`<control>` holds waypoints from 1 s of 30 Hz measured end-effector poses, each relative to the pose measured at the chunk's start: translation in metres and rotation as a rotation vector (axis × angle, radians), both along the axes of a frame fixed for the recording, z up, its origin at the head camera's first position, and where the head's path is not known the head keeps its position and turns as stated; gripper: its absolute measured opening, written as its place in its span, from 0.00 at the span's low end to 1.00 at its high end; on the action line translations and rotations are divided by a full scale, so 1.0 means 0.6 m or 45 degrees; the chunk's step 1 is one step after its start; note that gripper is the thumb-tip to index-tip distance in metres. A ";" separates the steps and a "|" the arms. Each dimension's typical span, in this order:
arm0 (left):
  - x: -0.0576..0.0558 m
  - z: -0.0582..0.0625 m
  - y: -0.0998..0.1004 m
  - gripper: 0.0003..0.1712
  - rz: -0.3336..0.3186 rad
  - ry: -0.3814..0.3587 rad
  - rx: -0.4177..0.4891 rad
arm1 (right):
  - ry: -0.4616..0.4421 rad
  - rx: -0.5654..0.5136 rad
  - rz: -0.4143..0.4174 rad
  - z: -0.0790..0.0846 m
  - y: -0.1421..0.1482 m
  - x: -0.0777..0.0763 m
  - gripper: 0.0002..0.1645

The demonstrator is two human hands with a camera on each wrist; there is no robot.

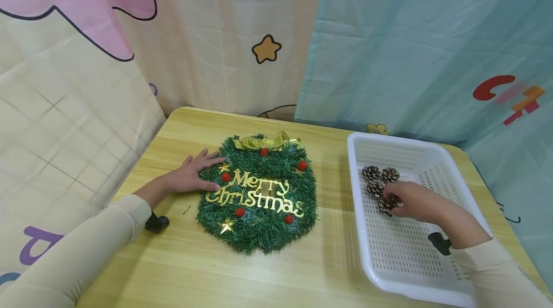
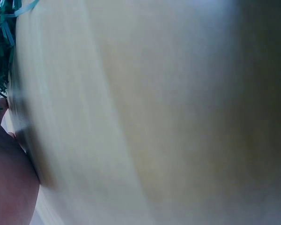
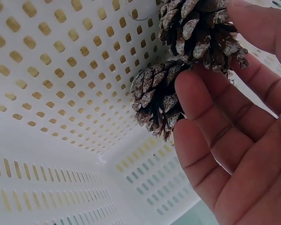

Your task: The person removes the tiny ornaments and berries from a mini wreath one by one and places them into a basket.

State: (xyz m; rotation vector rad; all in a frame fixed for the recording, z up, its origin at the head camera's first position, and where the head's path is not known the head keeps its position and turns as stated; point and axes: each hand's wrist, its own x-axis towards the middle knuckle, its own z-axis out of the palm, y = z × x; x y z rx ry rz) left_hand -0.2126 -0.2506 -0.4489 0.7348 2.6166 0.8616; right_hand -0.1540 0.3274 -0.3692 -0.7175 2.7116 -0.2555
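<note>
A green Christmas wreath (image 1: 263, 236) with gold "Merry Christmas" lettering (image 1: 259, 197), red balls, gold stars and a gold bow (image 1: 263, 143) lies flat on the table. My left hand (image 1: 190, 173) rests at the wreath's left edge, fingers spread, some fingertips over the greenery. Inside the white basket (image 1: 360, 212), my right hand (image 1: 416, 200) holds the nearest pine cone (image 3: 199, 33) between thumb and fingers. Another pine cone (image 3: 157, 96) sits right beside it, near the fingertips. Other pine cones (image 1: 390, 174) lie grouped toward the basket's far left.
The wooden table (image 1: 332, 245) carries the wreath on the left and the basket on the right. Printed curtains (image 1: 216, 49) hang close behind it and at both sides. A black wrist-camera mount (image 1: 157, 223) shows by the left wrist.
</note>
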 end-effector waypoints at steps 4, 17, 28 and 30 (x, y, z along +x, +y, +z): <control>0.000 -0.002 -0.001 0.50 -0.003 0.007 0.010 | 0.010 -0.014 0.020 0.004 0.002 -0.002 0.16; -0.001 -0.001 -0.001 0.50 0.001 -0.003 0.009 | 0.037 -0.044 0.032 0.014 0.000 -0.003 0.16; -0.003 -0.002 -0.001 0.50 0.000 -0.004 0.005 | 0.052 -0.052 0.014 0.042 -0.009 -0.007 0.18; -0.003 -0.001 -0.001 0.50 0.002 -0.009 0.000 | 0.051 -0.057 0.012 0.050 -0.014 -0.008 0.18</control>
